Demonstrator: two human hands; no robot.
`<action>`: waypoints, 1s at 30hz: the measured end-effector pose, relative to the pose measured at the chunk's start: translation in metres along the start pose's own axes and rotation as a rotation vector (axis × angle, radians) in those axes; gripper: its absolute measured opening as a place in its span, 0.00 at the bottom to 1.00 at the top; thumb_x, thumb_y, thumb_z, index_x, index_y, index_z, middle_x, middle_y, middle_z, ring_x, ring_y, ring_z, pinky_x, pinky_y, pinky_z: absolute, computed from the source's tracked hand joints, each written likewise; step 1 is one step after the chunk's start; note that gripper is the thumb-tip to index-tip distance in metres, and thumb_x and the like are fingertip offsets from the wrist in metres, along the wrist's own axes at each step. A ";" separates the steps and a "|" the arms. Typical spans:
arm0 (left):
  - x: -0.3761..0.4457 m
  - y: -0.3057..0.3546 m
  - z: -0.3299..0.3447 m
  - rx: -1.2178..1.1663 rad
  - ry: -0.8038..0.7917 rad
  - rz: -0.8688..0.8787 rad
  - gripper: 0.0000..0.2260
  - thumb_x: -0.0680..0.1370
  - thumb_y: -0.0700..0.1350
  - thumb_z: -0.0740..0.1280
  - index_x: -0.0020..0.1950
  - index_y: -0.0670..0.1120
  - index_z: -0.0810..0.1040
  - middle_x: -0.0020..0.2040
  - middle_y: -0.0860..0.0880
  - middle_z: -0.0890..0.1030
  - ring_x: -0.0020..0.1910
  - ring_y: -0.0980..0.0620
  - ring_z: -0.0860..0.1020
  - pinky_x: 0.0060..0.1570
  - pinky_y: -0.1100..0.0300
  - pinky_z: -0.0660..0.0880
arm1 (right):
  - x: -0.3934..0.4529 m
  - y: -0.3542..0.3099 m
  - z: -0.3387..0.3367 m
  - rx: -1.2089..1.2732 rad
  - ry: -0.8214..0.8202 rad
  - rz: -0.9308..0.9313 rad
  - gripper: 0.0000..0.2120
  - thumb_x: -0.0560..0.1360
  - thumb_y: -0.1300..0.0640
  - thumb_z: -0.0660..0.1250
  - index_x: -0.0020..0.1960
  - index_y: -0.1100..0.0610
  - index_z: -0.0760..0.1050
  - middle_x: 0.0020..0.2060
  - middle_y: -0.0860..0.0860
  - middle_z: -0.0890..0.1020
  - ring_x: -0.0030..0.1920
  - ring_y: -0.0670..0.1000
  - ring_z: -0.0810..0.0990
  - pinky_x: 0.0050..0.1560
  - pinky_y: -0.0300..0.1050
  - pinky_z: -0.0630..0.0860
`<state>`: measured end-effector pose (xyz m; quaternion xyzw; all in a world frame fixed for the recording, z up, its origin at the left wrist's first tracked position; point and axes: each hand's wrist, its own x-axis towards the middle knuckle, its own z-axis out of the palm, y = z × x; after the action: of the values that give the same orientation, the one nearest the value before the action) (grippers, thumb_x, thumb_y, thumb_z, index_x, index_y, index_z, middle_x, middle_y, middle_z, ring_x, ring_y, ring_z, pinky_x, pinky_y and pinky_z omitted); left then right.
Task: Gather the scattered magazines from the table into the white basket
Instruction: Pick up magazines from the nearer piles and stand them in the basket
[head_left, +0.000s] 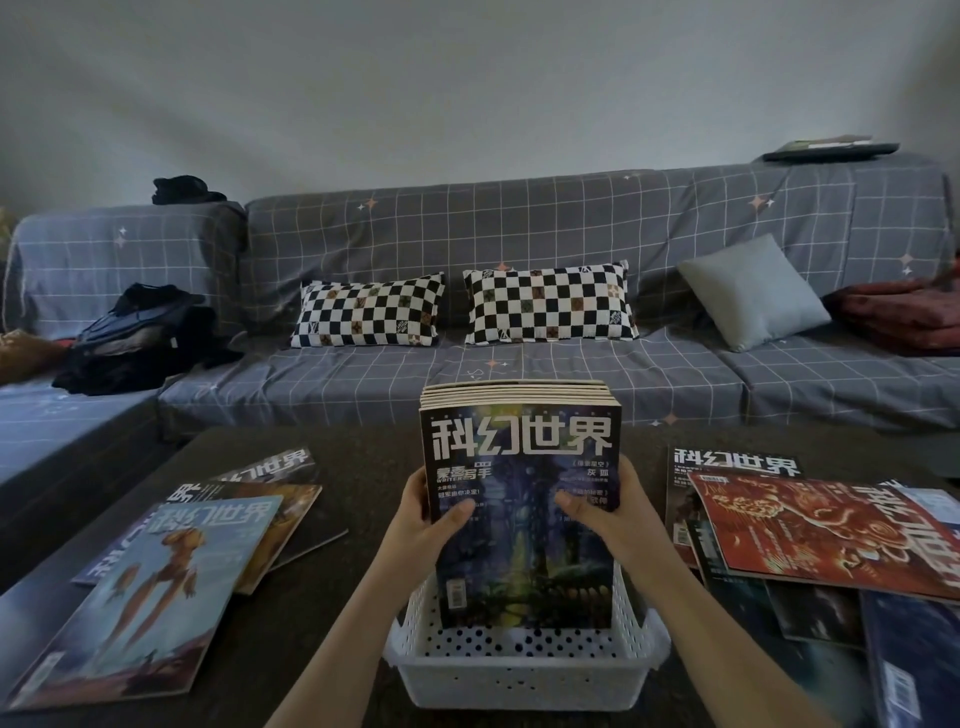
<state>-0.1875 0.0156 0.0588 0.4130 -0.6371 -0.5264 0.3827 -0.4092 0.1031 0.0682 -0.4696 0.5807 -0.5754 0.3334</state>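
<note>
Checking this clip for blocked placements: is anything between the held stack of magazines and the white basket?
Nothing visible. The left hand and right hand hold the stack of magazines upright, its lower edge already inside the white basket. The part of the basket floor in view is bare.

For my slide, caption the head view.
Both hands, left and right, hold a magazine stack upright in the white basket.

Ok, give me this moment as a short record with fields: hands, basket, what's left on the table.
left hand: left hand grips the left edge of the magazine stack
right hand: right hand grips its right edge
stack: upright, lower end inside the white basket
left of basket: several magazines overlapping on the table
right of basket: an overlapping pile, red magazine on top
</note>
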 end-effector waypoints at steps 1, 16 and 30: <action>0.001 -0.003 0.001 0.039 0.009 0.003 0.28 0.74 0.46 0.71 0.70 0.51 0.63 0.57 0.57 0.77 0.53 0.61 0.77 0.49 0.65 0.75 | 0.000 0.004 0.001 -0.018 -0.012 0.007 0.33 0.66 0.52 0.75 0.66 0.46 0.63 0.52 0.40 0.79 0.52 0.38 0.77 0.45 0.32 0.70; 0.007 -0.006 0.005 0.035 0.081 0.002 0.23 0.77 0.42 0.69 0.69 0.55 0.67 0.57 0.58 0.79 0.57 0.57 0.77 0.58 0.55 0.76 | 0.008 0.014 0.005 -0.128 0.051 0.000 0.33 0.70 0.57 0.73 0.69 0.48 0.60 0.51 0.37 0.77 0.51 0.36 0.76 0.44 0.30 0.68; -0.020 0.000 0.004 0.274 0.181 0.041 0.39 0.76 0.50 0.69 0.78 0.55 0.47 0.76 0.49 0.59 0.72 0.48 0.64 0.62 0.58 0.64 | -0.021 0.006 0.016 -0.314 0.359 -0.084 0.41 0.69 0.55 0.74 0.74 0.53 0.54 0.70 0.53 0.63 0.71 0.52 0.60 0.66 0.48 0.61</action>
<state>-0.1838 0.0350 0.0568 0.4942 -0.6741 -0.3871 0.3892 -0.3882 0.1167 0.0573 -0.4296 0.6931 -0.5655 0.1237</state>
